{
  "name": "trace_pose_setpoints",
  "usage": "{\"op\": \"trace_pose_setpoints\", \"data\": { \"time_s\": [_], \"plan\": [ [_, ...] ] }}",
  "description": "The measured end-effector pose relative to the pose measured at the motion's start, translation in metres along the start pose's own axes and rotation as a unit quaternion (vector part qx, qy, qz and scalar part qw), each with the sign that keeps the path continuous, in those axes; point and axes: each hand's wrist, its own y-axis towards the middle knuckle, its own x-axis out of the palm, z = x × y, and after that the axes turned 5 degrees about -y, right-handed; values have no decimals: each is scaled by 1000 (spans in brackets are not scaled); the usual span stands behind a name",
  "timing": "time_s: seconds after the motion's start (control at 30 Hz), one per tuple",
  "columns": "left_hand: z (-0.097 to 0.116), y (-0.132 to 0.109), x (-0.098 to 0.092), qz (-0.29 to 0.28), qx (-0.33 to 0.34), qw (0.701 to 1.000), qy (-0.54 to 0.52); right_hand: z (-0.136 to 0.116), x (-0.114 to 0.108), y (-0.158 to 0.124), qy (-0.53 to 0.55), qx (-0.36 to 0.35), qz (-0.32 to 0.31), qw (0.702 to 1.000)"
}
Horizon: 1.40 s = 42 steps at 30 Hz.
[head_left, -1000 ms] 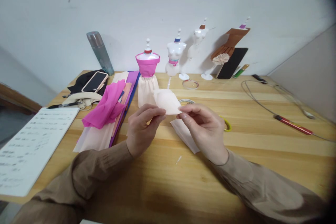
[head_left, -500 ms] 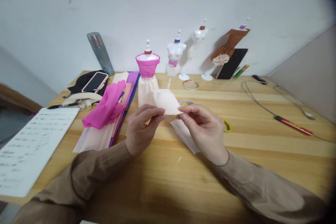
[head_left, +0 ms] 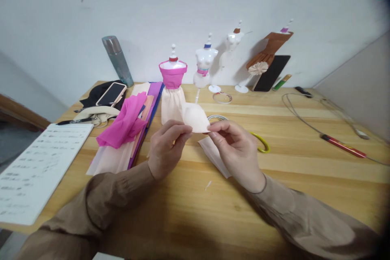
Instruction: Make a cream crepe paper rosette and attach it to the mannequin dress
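Both hands hold a small piece of pale peach paper (head_left: pixel 195 117) above the wooden table (head_left: pixel 292 162). My left hand (head_left: pixel 166 150) pinches its left lower edge between thumb and fingers. My right hand (head_left: pixel 237 150) pinches its right corner. Under my right hand lies another pale paper piece (head_left: pixel 213 155). Just behind the held paper stands a small mannequin (head_left: pixel 172 85) in a pink top and peach skirt.
A stack of coloured sheets with crumpled pink tissue (head_left: pixel 128 124) lies to the left, beside a printed sheet (head_left: pixel 36 166), a phone (head_left: pixel 111 93) on a bag and a flask (head_left: pixel 117 60). More mannequins (head_left: pixel 205 67), tape rolls (head_left: pixel 222 97), a yellow ring (head_left: pixel 262 142) and a cable (head_left: pixel 307 124) lie behind and right.
Hardly anything has changed. Both hands keep their pinch on the peach paper; the view has shifted slightly.
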Motion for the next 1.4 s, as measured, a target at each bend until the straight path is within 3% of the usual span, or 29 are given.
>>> {"op": "trace_pose_setpoints", "data": {
  "time_s": [0.3,0.53,0.87,1.17,1.4],
  "plan": [
    [-1,-5,3,3,-166,979,-118,-8,-1,3,46,-9,11,999],
    [5,-4,4,-7,-250,951,-183,-14,-2,5,77,54,14,996],
    [11,0,5,-16,-336,911,-239,-13,-1,6,88,96,21,991],
    [12,2,6,-11,-355,895,-270,-13,0,7,65,89,33,993],
    [13,2,9,-9,-395,866,-307,-10,-1,7,73,84,32,993]
  ]
}}
